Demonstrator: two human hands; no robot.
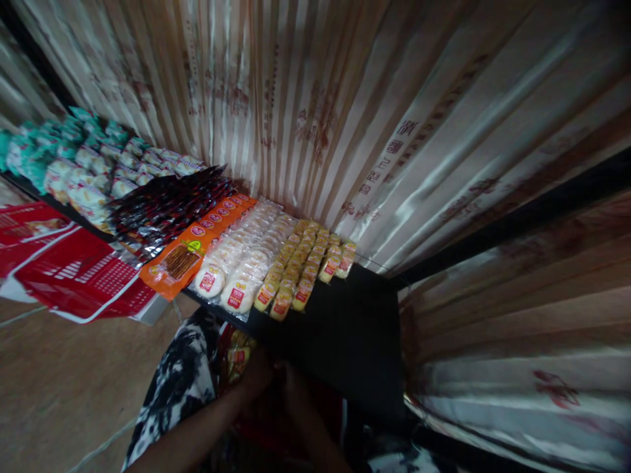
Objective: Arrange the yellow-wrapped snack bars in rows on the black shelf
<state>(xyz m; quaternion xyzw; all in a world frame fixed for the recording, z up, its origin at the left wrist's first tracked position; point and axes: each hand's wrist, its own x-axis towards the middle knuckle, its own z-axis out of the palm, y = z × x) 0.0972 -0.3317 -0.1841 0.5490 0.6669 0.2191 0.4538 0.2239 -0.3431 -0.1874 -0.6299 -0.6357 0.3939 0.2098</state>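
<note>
Packaged snacks [246,253] along black table [350,328], curtain [296,85] behind, left hand [260,369] near right hand [292,381], grip unclear

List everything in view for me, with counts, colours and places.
Teal packets: many, teal-white, table's far left
White packets: many, mostly white, beside teal
Dark packets: pile, near-black, mid-row
Orange packets: overlapping, orange, beside dark
Round snacks: two rows, white, beside orange
Yellow packets: several rows, yellow, row's right end
Table: 1, black, centre
Curtains: count unclear, pale striped, behind table
Red packaging: count unclear, red-white, left
Lap packets: several, yellowish, below table edge
Floor: 1, brown, lower left
Trousers: 1 pair, black-white, below table
Left hand: 1, shadowed, near lap packets
Right hand: 1, shadowed, beside left
</note>
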